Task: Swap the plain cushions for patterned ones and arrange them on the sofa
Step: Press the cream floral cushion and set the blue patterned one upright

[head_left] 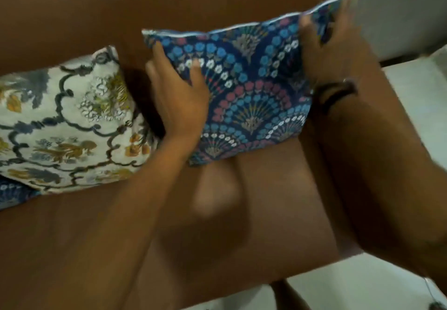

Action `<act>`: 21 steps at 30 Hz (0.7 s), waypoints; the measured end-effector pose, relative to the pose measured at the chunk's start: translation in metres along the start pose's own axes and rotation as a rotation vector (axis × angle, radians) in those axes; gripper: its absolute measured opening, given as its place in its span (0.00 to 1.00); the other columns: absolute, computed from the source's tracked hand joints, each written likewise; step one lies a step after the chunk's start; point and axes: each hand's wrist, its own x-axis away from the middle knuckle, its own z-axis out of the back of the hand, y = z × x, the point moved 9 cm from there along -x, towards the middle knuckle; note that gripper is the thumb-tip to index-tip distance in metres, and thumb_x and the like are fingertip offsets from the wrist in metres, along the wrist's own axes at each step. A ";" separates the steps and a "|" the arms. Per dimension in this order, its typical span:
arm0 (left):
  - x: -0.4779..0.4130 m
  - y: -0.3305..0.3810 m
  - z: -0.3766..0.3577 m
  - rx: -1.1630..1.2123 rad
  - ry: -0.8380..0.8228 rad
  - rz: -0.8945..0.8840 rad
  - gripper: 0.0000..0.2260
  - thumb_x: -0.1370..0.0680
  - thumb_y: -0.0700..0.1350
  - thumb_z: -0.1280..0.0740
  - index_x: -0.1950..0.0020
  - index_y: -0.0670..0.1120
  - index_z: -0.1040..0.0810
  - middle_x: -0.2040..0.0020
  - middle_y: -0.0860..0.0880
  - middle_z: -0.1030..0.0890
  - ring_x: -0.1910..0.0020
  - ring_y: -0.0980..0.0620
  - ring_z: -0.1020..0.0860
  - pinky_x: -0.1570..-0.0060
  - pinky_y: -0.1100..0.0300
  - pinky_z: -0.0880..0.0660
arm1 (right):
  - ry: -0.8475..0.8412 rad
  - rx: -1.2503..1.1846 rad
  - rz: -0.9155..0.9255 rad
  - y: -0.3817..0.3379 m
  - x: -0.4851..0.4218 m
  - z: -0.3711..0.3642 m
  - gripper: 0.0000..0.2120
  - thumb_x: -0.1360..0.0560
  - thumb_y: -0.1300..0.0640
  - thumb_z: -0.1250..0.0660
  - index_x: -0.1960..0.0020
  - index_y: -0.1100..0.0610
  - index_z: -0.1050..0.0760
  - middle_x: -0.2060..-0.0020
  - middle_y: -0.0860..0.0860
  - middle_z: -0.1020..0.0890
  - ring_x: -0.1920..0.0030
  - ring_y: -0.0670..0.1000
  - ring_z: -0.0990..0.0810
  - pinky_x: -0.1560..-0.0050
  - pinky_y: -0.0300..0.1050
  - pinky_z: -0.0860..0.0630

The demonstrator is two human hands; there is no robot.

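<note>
A blue cushion with a fan-and-flower pattern (249,92) stands upright on the brown sofa (242,213), leaning on the backrest near the right end. My left hand (176,94) grips its left edge, thumb on the front. My right hand (329,48), with a dark band at the wrist, holds its upper right corner. To the left lies a cream cushion with grey vines and ochre flowers (67,121), tilted against the backrest. Under its lower left corner peeks the edge of another blue patterned cushion (12,194).
A white wall or door panel (399,14) rises past the sofa's right end. Pale floor tiles (350,285) show at the right and the bottom. The sofa seat in front of the cushions is bare brown fabric.
</note>
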 end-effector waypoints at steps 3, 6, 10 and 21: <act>0.057 0.000 -0.020 -0.265 -0.021 -0.181 0.30 0.19 0.53 0.37 0.23 0.39 0.40 0.25 0.37 0.37 0.25 0.40 0.38 0.25 0.44 0.40 | -0.057 0.095 0.241 -0.022 0.058 -0.023 0.38 0.22 0.38 0.43 0.22 0.61 0.46 0.22 0.64 0.45 0.21 0.60 0.47 0.23 0.60 0.48; 0.095 0.003 -0.050 -0.438 -0.092 -0.478 0.28 0.17 0.50 0.40 0.20 0.43 0.45 0.20 0.41 0.47 0.19 0.44 0.50 0.22 0.45 0.55 | -0.013 0.282 0.532 -0.018 0.099 -0.039 0.35 0.21 0.39 0.43 0.21 0.57 0.45 0.22 0.63 0.43 0.21 0.59 0.46 0.25 0.65 0.53; 0.107 -0.011 -0.089 -0.608 -0.230 -0.719 0.29 0.16 0.50 0.44 0.19 0.47 0.53 0.19 0.44 0.50 0.19 0.49 0.57 0.22 0.47 0.63 | -0.093 0.373 0.836 -0.025 0.124 -0.088 0.31 0.19 0.42 0.45 0.21 0.53 0.47 0.22 0.58 0.41 0.21 0.57 0.46 0.26 0.68 0.53; 0.134 -0.123 -0.057 -0.819 -0.204 -0.070 0.36 0.17 0.61 0.51 0.21 0.34 0.49 0.21 0.30 0.48 0.21 0.34 0.48 0.24 0.33 0.49 | -0.092 0.482 0.111 0.108 0.119 -0.061 0.36 0.20 0.36 0.51 0.20 0.57 0.52 0.21 0.62 0.49 0.21 0.61 0.50 0.27 0.71 0.50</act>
